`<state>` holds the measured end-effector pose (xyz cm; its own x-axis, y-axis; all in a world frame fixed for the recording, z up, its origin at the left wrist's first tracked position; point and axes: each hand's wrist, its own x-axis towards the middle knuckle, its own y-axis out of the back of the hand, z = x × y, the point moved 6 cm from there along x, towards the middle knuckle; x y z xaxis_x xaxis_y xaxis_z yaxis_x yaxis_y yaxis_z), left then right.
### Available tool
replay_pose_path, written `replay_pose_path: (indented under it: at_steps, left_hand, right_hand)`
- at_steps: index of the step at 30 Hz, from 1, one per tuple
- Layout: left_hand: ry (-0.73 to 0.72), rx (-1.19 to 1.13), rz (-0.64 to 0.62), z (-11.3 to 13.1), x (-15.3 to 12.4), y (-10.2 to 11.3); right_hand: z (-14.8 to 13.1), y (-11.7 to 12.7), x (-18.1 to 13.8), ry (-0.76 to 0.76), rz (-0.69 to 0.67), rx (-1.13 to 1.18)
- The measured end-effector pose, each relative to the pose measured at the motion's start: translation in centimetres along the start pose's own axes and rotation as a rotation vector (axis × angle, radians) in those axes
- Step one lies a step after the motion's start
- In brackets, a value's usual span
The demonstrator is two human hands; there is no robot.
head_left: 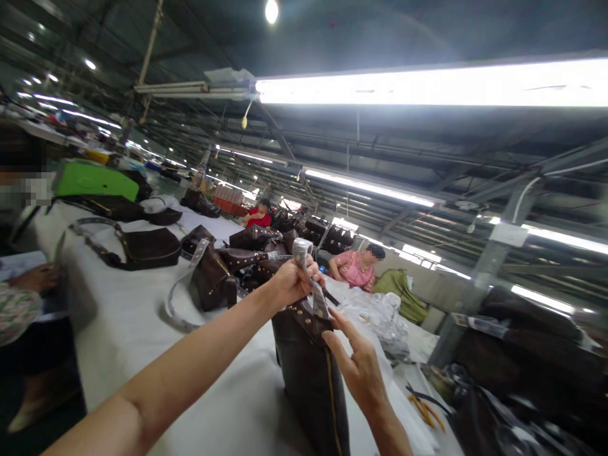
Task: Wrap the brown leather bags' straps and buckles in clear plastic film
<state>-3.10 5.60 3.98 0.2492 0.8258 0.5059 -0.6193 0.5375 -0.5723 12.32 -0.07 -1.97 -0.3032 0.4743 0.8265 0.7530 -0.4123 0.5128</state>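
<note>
Your left hand (295, 283) clamps the strap (318, 303); your right hand (360, 362), fingers parted, is at the bag (304, 358) below. Beyond your fingers, other bags (151, 246) and plastic (377, 316) crowd a white table (126, 304) under tube lights (427, 83).

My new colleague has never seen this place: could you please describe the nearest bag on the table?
Find the long white table; on it, in the foreground, stands a dark brown bag with a gold zip. The left hand grips its pale, shiny strap. Unlike the bags behind, this one is being held.
</note>
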Motion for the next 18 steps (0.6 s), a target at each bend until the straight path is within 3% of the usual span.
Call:
replay_pose_path:
  at_steps: [3,8,12,18]
  left_hand:
    - [-0.08,0.039,0.045,0.2,1.8,-0.3]
    - [-0.233,0.089,0.11,-0.4,2.5,-0.5]
    - [-0.321,0.043,0.088,1.1,3.2,-2.3]
    - [-0.26,0.005,0.009,2.2,5.3,-4.6]
  right_hand:
    - [-1.0,-0.1,0.4,0.083,0.021,-0.041]
    - [-3.1,-1.3,1.1,0.248,0.178,-0.22]
    - [-3.5,-0.6,2.4,0.255,0.292,-0.354]
    - [-4.1,-0.2,3.7,0.189,0.375,-0.581]
